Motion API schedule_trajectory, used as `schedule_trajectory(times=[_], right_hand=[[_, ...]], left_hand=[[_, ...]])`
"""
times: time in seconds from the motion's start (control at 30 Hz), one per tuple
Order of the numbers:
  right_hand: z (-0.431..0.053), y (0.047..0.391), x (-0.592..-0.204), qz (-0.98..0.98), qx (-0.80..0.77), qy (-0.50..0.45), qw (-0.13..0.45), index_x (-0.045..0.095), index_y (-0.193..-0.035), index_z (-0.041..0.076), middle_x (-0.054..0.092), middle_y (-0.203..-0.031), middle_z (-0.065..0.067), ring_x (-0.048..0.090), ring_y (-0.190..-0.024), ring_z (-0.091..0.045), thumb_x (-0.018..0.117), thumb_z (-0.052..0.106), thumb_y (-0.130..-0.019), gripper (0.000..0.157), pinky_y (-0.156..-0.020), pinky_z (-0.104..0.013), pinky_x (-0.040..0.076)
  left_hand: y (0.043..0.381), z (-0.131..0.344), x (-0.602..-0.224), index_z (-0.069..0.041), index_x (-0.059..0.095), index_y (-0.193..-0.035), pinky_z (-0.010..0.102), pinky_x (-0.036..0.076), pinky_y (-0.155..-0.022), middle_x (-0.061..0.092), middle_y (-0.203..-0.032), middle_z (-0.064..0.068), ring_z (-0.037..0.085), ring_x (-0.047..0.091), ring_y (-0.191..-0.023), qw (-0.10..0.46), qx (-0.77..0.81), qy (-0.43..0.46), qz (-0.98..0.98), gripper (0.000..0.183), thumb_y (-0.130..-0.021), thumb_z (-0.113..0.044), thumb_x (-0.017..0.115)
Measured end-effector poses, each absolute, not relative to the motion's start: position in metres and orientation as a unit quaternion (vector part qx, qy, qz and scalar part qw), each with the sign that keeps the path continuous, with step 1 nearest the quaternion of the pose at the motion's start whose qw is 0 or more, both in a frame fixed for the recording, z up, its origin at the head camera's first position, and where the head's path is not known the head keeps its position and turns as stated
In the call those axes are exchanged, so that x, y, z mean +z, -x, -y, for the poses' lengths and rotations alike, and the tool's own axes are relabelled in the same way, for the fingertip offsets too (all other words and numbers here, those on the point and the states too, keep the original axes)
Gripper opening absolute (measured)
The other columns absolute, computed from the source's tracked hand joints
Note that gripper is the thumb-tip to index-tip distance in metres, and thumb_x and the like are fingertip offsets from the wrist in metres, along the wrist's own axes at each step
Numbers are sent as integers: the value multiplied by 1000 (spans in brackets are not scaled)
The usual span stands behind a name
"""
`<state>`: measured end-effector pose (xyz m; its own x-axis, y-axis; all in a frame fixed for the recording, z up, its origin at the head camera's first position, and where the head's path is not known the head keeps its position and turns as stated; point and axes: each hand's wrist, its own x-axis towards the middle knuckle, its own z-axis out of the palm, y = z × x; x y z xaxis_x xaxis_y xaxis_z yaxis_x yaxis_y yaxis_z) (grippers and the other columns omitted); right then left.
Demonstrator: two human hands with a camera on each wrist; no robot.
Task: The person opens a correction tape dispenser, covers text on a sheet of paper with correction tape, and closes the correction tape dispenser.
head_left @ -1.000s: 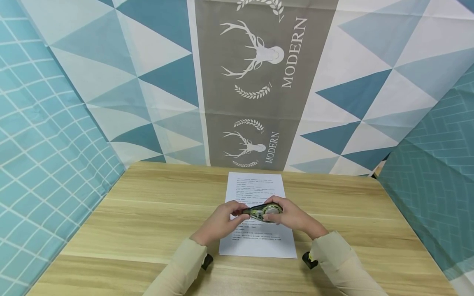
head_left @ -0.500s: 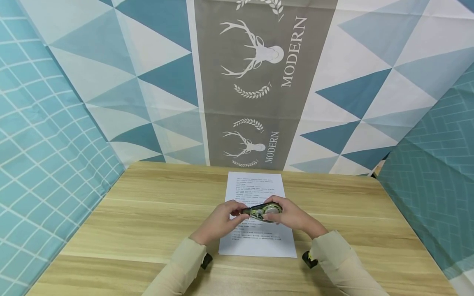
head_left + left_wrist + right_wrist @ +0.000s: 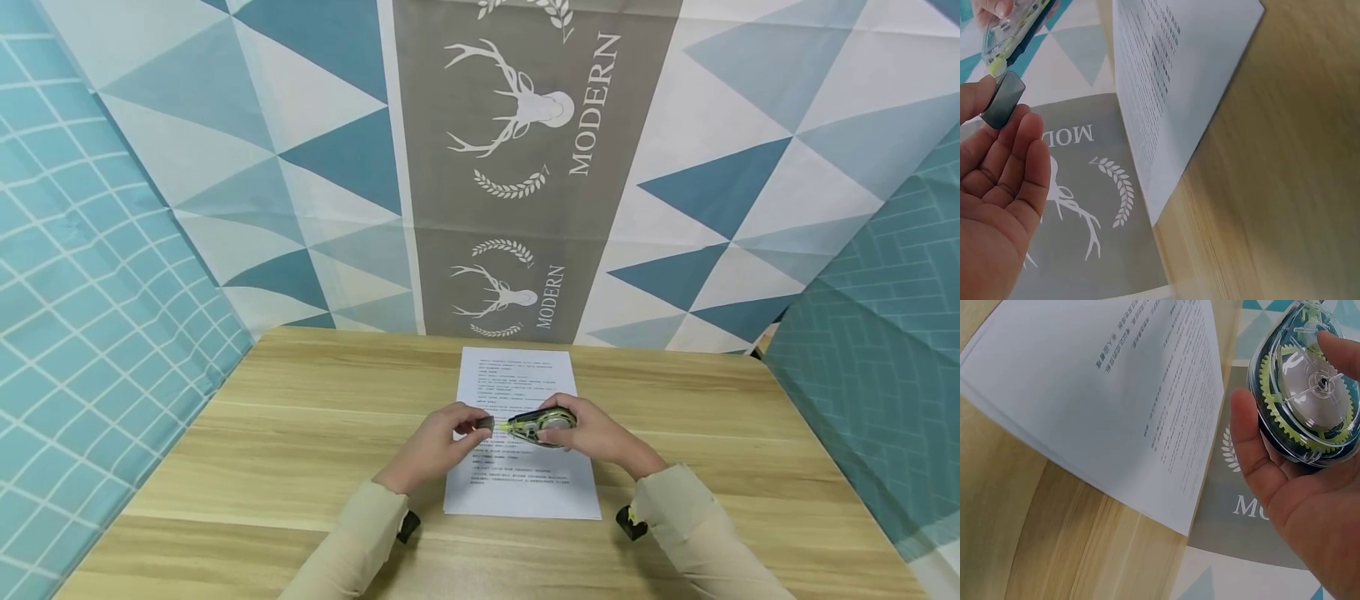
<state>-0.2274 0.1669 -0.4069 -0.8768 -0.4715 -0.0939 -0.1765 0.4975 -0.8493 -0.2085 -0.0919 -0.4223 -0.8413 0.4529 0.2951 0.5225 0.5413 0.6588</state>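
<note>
Correction tape (image 3: 536, 428) is hovering over paper (image 3: 522, 500), short of the bench's far edge (image 3: 360, 343), in the head view. Left wrist: the left hand (image 3: 1004, 194) is pinching the cap (image 3: 1004, 101), just beside the tape's tip (image 3: 997, 66). Right wrist: the right hand (image 3: 1307, 503) is gripping the tape.

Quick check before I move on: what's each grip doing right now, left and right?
Left grip: closed, pinching a small dark translucent cap.
Right grip: closed, holding the correction tape dispenser.
</note>
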Motion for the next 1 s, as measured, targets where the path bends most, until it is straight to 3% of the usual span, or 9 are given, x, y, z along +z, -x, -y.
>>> schedule_trajectory(times=[0.3,0.6,1.0], right_hand=[[-176,228,-411,-856,-458,188,151,57,-112,6,60,-108,-15,56,-79,-18,66,20,-87,30,-64,-33,52],[-182,227,-414,-861,-455,175,147,57,-110,8,61,-106,-13,56,-78,-18,68,22,-86,30,-63,-36,53],[-182,221,-404,-861,-456,169,147,56,-112,3,61,-105,-16,55,-74,-16,66,16,-87,30,-62,-37,52]], left_hand=[[209,102,-425,-6,67,-108,27,53,-79,66,-98,-1,11,62,-87,50,-406,247,878,24,-89,-21,63],[208,119,-427,-5,67,-108,21,52,-75,67,-97,0,10,59,-83,51,-410,214,885,25,-87,-19,66],[211,141,-427,-5,66,-111,25,52,-77,67,-98,2,10,60,-85,49,-404,157,900,28,-88,-21,65]])
